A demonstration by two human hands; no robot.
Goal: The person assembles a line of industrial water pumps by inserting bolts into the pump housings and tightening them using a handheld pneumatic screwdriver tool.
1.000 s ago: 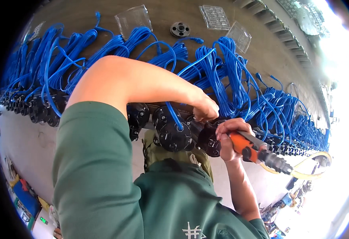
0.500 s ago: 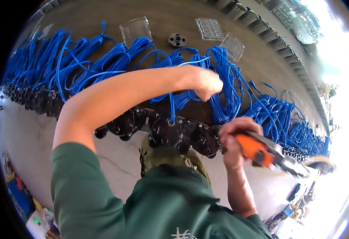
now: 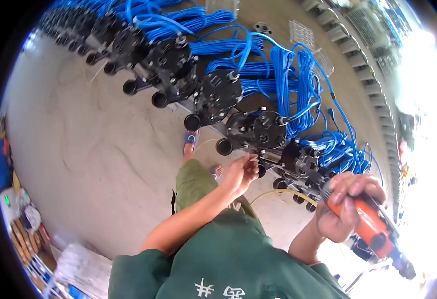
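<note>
My right hand (image 3: 345, 207) is clamped around an orange power driver (image 3: 373, 226), low at the right, beside the row of black valve units (image 3: 258, 130) wired with blue cables (image 3: 288, 74). My left hand (image 3: 241, 172), fingers loosely apart and empty, hovers just beside the nearest unit's port.
</note>
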